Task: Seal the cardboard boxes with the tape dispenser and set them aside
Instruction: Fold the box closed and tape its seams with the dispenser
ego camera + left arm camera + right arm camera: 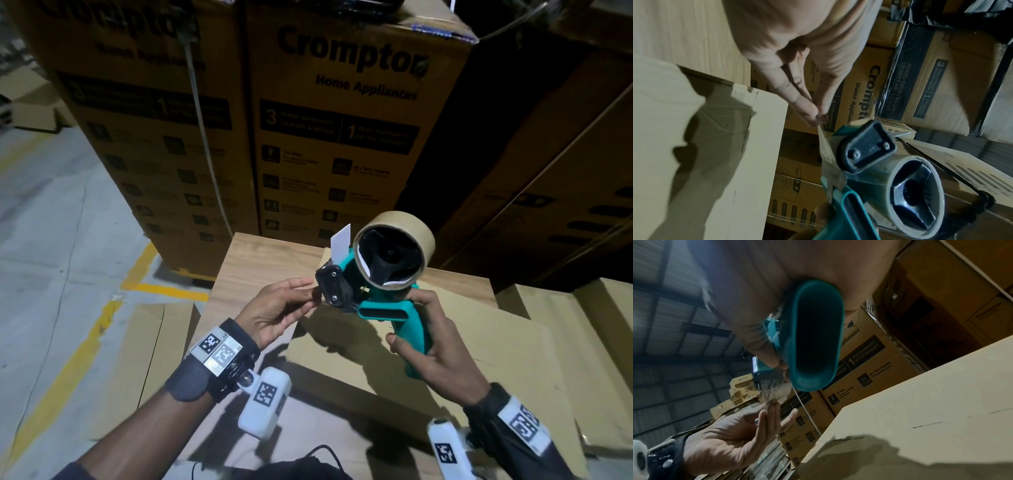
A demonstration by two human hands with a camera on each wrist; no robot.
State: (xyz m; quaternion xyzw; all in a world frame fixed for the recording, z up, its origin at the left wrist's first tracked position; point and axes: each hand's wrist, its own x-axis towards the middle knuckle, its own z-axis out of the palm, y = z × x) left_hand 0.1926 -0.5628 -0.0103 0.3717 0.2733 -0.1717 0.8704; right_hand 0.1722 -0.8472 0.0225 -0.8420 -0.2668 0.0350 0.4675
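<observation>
My right hand [419,334] grips the teal handle [813,340] of a tape dispenser [380,274] held up in the air above a closed cardboard box [462,342]. A brown tape roll [404,226] sits on its hub. My left hand [287,305] pinches the free end of the clear tape [826,146] between thumb and fingertips [807,110], just left of the dispenser's black front guard [865,149]. The box [931,410] lies flat below both hands.
The box rests on a light wooden table [260,267]. Tall stacked Crompton cartons [342,120] stand close behind it. More flat cardboard [582,325] lies at the right and cardboard [144,342] at the left. Grey floor with yellow lines [68,377] runs along the left.
</observation>
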